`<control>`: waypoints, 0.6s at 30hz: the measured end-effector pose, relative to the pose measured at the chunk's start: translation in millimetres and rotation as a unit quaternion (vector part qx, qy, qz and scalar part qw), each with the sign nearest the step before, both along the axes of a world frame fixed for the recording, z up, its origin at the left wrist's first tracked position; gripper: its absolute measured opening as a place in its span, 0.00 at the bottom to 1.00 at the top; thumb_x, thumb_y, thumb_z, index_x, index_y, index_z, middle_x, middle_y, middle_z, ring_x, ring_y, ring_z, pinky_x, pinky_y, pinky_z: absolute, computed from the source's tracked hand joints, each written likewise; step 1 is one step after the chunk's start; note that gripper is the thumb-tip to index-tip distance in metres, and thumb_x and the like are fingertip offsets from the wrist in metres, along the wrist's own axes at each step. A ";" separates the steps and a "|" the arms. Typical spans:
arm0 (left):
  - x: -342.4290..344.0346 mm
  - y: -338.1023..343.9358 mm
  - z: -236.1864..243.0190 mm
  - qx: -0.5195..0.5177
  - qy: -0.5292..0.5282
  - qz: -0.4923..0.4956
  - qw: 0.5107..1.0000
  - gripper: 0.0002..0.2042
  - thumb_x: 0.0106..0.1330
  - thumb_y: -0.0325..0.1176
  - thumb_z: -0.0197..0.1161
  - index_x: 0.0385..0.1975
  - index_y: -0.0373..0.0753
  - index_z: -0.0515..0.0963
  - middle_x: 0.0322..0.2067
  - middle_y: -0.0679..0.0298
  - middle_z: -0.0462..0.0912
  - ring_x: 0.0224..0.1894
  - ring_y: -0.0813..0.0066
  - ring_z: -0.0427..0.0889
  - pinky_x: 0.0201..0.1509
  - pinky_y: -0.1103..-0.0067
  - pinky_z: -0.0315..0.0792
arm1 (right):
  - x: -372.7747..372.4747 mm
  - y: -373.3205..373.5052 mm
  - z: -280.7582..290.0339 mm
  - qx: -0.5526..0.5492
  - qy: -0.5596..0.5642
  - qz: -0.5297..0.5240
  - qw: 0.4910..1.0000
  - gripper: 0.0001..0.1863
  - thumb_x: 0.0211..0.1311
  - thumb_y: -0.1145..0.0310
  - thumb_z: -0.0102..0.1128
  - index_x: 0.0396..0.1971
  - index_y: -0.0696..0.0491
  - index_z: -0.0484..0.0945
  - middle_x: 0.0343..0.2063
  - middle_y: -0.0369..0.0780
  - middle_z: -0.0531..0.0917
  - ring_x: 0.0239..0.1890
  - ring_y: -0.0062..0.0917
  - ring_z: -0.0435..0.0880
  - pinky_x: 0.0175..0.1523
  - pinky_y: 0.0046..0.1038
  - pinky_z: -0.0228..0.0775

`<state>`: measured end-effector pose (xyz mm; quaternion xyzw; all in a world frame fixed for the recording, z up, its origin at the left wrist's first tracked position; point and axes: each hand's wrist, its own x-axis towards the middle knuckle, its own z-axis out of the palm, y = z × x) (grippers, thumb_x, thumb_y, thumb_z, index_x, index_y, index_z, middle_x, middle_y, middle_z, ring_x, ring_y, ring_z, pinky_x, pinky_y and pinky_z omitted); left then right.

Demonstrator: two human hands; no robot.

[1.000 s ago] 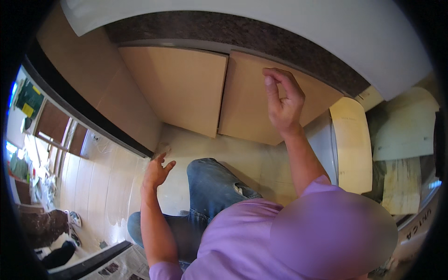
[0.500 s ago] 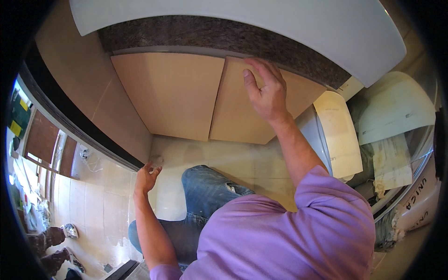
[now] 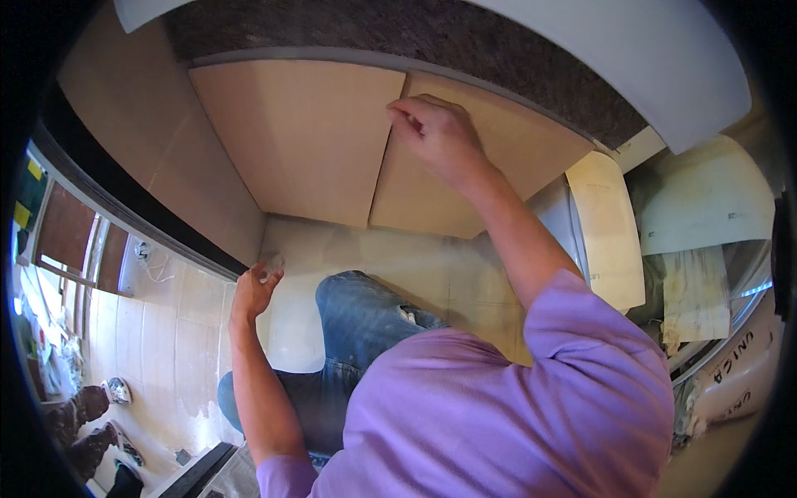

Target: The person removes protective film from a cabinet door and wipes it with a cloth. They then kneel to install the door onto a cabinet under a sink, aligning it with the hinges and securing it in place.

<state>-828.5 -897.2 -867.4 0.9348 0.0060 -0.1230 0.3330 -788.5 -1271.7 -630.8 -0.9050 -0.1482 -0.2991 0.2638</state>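
Two pale wood cabinet doors meet at a narrow seam under a dark stone-patterned edge: the left door (image 3: 290, 133) and the right door (image 3: 481, 158). My right hand (image 3: 440, 133) is in front of the upper part of the right door, thumb and fingers drawn together in a pinch close to the seam. Whether anything is between the fingertips is hidden. Low on the left, my left hand (image 3: 256, 290) is closed beside the dark upright frame edge (image 3: 149, 199). A small translucent object (image 3: 271, 264) shows at its fingers, too unclear to name.
A white basin (image 3: 631, 58) juts out above the doors. On the right are a cream panel-like piece (image 3: 606, 224), a pale curved cover (image 3: 701, 195) and a lettered sack (image 3: 739, 365). Another person's legs (image 3: 83, 415) show at lower left, past the frame. Tiled floor lies below the doors.
My right hand has moved left from the right door's top edge to near the seam, its spread fingers now pinched. My left hand stays by the frame. The whole view has shifted slightly.
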 end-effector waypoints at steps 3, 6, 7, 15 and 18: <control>-0.3 -9.6 8.1 -0.003 0.008 -0.012 1.000 0.34 0.65 0.52 0.67 0.62 0.30 0.74 0.52 0.38 0.82 0.58 0.44 0.81 0.62 0.63 0.74 | 32.8 4.7 -11.5 0.000 0.024 -0.043 0.999 0.11 0.71 0.64 0.57 0.42 0.55 0.83 0.37 0.46 0.87 0.36 0.43 0.86 0.43 0.38 0.78; 3.0 -14.2 7.9 -0.009 0.003 -0.018 1.000 0.34 0.65 0.52 0.67 0.62 0.30 0.74 0.52 0.39 0.83 0.57 0.44 0.81 0.62 0.63 0.74 | 58.1 13.5 -28.4 0.029 -0.089 -0.020 0.995 0.12 0.71 0.63 0.56 0.41 0.55 0.83 0.35 0.47 0.86 0.36 0.43 0.86 0.42 0.40 0.77; 0.9 -11.4 5.5 -0.010 0.001 -0.016 1.000 0.34 0.65 0.52 0.67 0.62 0.30 0.75 0.52 0.39 0.83 0.57 0.43 0.82 0.62 0.63 0.74 | 60.9 23.4 -28.8 0.030 -0.073 -0.002 0.997 0.12 0.71 0.62 0.56 0.40 0.55 0.83 0.34 0.47 0.86 0.36 0.43 0.86 0.41 0.40 0.77; 10.2 8.1 -2.3 -0.003 -0.042 0.004 0.999 0.34 0.64 0.52 0.69 0.61 0.30 0.75 0.50 0.38 0.83 0.54 0.44 0.83 0.58 0.63 0.76 | 46.9 46.5 -208.4 0.186 0.450 0.120 0.865 0.16 0.69 0.54 0.60 0.40 0.52 0.82 0.28 0.37 0.85 0.29 0.22 0.82 0.34 0.30 0.75; 22.7 -12.6 -20.9 -0.012 -0.040 -0.034 0.999 0.33 0.63 0.51 0.70 0.60 0.30 0.76 0.48 0.39 0.84 0.52 0.43 0.84 0.56 0.63 0.77 | 44.5 -4.6 -352.1 0.630 0.530 -0.059 0.564 0.31 0.70 0.43 0.58 0.58 0.54 0.70 0.44 0.48 0.81 0.40 0.33 0.82 0.43 0.37 0.79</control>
